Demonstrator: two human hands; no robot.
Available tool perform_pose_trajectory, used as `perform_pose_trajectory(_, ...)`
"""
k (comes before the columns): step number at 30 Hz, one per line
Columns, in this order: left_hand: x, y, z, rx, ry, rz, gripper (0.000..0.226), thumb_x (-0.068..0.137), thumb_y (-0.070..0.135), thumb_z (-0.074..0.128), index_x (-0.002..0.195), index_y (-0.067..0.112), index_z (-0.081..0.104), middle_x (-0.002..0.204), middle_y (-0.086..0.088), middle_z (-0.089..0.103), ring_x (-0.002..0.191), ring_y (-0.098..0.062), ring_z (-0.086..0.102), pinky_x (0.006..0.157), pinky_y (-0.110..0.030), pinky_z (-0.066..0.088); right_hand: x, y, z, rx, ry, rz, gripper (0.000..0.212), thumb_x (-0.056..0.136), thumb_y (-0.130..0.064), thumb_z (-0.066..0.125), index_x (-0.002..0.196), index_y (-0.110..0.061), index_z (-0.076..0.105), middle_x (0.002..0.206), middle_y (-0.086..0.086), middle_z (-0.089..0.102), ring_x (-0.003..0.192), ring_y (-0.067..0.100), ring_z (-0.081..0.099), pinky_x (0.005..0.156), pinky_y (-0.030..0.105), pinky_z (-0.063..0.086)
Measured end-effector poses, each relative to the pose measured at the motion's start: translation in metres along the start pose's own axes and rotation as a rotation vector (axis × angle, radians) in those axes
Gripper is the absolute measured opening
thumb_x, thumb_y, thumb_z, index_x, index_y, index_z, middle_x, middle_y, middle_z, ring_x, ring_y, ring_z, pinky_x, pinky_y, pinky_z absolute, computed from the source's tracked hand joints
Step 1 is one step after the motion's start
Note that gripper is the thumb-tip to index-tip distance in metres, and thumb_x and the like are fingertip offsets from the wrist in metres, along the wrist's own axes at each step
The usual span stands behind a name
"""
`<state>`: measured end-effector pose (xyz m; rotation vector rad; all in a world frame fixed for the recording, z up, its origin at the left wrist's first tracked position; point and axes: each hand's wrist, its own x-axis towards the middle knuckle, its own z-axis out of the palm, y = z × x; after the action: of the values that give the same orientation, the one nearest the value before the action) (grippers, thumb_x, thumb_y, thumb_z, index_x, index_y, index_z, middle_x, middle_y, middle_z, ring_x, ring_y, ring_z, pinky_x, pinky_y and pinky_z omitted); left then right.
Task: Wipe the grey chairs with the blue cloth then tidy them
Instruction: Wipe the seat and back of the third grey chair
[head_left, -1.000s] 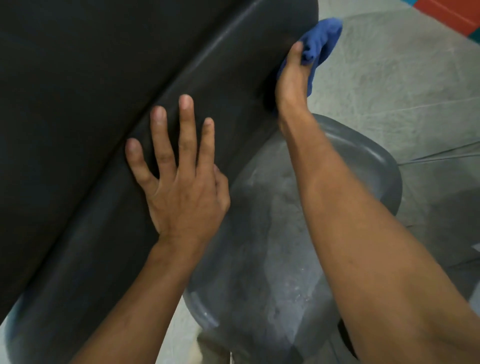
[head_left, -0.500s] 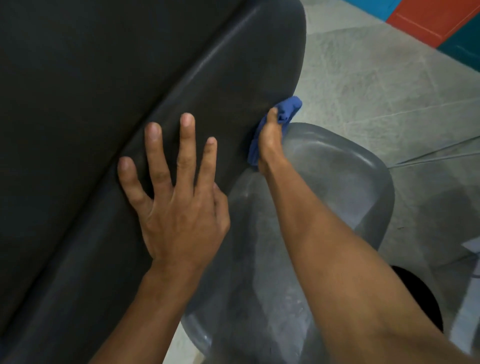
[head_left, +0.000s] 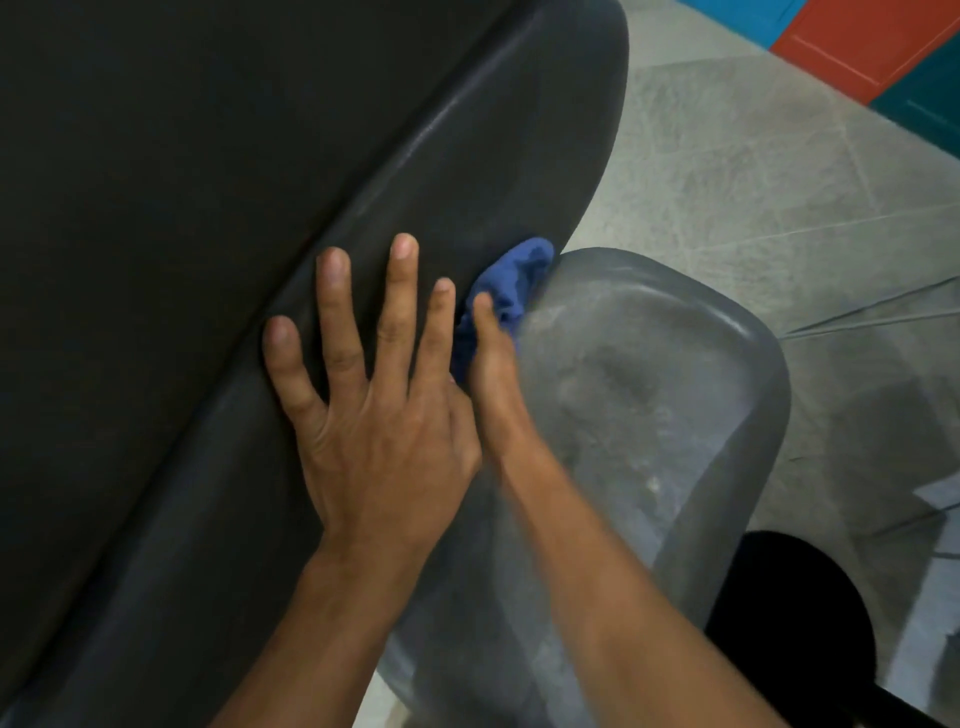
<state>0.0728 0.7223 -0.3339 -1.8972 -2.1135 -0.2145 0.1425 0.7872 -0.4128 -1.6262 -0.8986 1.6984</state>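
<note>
Wiping of the dark grey chair (head_left: 218, 218) in progress. Recommended: brace firmly with the left hand (head_left: 374, 415), which lies flat on the chair's edge, fingers (head_left: 332, 306) straight and spread, and run the cloth along the full rim without lifting. The right hand (head_left: 491, 364) grips the blue cloth (head_left: 511, 283); its thumb lies on top, the other fingers are hidden. The cloth sits bunched just beyond the left fingertips, between the dark chair and the lighter grey chair (head_left: 675, 395)

2 bare forearms run up from the bottom edge, no sleeves on them. The left hand (head_left: 379, 415) and right hand (head_left: 493, 364) carry short, plain nails, ungloved.
</note>
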Motion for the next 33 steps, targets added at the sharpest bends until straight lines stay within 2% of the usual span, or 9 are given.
perform_pose_trajectory(7,-0.02,-0.023,-0.04,-0.034,-0.147,-0.011,0.07,0.095,0.027,0.049,0.16,0.009,0.031,0.171,-0.012,0.009,0.158,-0.028,0.004,0.125,-0.041,-0.008,0.025,-0.048,0.002,0.221,0.14,-0.072,0.057,0.107,-0.045,0.037,0.157,-0.019,0.033,0.155,0.001,0.044,0.144,0.013,0.038,0.12,0.029,0.027)
perform_pose_trajectory(11,-0.055,-0.047,-0.07,-0.005,-0.232,-0.047,0.068,0.095,0.025,0.048,0.159,0.006,0.033,0.171,-0.012,0.012,0.159,-0.025,0.009,0.125,-0.037,-0.001,-0.003,-0.042,0.02,0.164,0.089,-0.029,0.059,0.083,-0.068,0.045,0.127,-0.028,0.046,0.118,-0.003,0.056,0.115,0.014,0.048,0.116,0.038,0.036)
perform_pose_trajectory(14,-0.059,-0.055,-0.079,0.017,-0.281,-0.014,0.068,0.096,0.026,0.047,0.16,0.007,0.031,0.171,-0.013,0.014,0.157,-0.025,0.012,0.123,-0.037,0.005,-0.056,0.005,0.036,0.091,-0.004,0.063,0.05,0.106,-0.044,0.04,0.148,-0.017,0.044,0.138,0.001,0.054,0.123,0.014,0.05,0.108,0.029,0.041)
perform_pose_trajectory(17,-0.058,-0.057,-0.08,0.036,-0.306,0.004,0.067,0.099,0.027,0.043,0.161,0.008,0.026,0.172,-0.012,0.009,0.158,-0.024,0.009,0.122,-0.037,0.003,-0.094,0.025,0.042,-0.039,-0.15,0.172,0.057,0.107,-0.049,0.034,0.156,-0.021,0.035,0.148,-0.007,0.045,0.134,0.01,0.043,0.101,0.021,0.032)
perform_pose_trajectory(21,-0.064,-0.062,-0.083,0.003,-0.315,0.037,0.066,0.099,0.025,0.041,0.161,0.007,0.027,0.172,-0.012,0.01,0.159,-0.024,0.008,0.125,-0.037,0.005,-0.049,-0.007,0.034,-0.126,0.068,0.139,0.074,0.093,-0.065,0.037,0.149,-0.018,0.048,0.147,0.011,0.052,0.139,0.026,0.045,0.119,0.038,0.032)
perform_pose_trajectory(25,-0.064,-0.066,-0.083,-0.001,-0.318,0.058,0.065,0.098,0.024,0.041,0.161,0.009,0.029,0.172,-0.012,0.008,0.159,-0.024,0.006,0.124,-0.036,0.001,-0.032,-0.026,0.031,-0.059,0.112,0.065,0.053,0.108,-0.038,0.037,0.15,-0.007,0.044,0.15,0.012,0.049,0.14,0.024,0.043,0.107,0.024,0.032)
perform_pose_trajectory(28,-0.064,-0.066,-0.082,0.017,-0.339,0.052,0.066,0.099,0.024,0.041,0.161,0.01,0.027,0.172,-0.012,0.006,0.159,-0.024,0.003,0.123,-0.036,-0.001,-0.075,0.008,0.052,-0.046,0.057,0.087,0.06,0.104,-0.047,0.04,0.154,-0.014,0.039,0.157,0.005,0.042,0.145,0.02,0.037,0.107,0.016,0.031)
perform_pose_trajectory(31,-0.062,-0.064,-0.081,0.005,-0.349,0.037,0.066,0.1,0.025,0.041,0.162,0.01,0.025,0.172,-0.011,0.007,0.159,-0.024,0.004,0.125,-0.036,-0.001,-0.103,0.044,0.063,-0.078,-0.089,0.151,0.075,0.09,-0.067,0.032,0.153,-0.027,0.041,0.158,-0.002,0.041,0.146,0.015,0.038,0.121,0.039,0.03)
perform_pose_trajectory(33,-0.062,-0.065,-0.082,-0.006,-0.357,0.039,0.066,0.1,0.024,0.043,0.162,0.01,0.027,0.172,-0.012,0.008,0.159,-0.025,0.005,0.125,-0.035,-0.003,-0.094,0.048,0.057,-0.089,-0.1,0.181,0.069,0.094,-0.063,0.032,0.15,-0.024,0.044,0.153,-0.001,0.047,0.141,0.016,0.043,0.118,0.04,0.034)
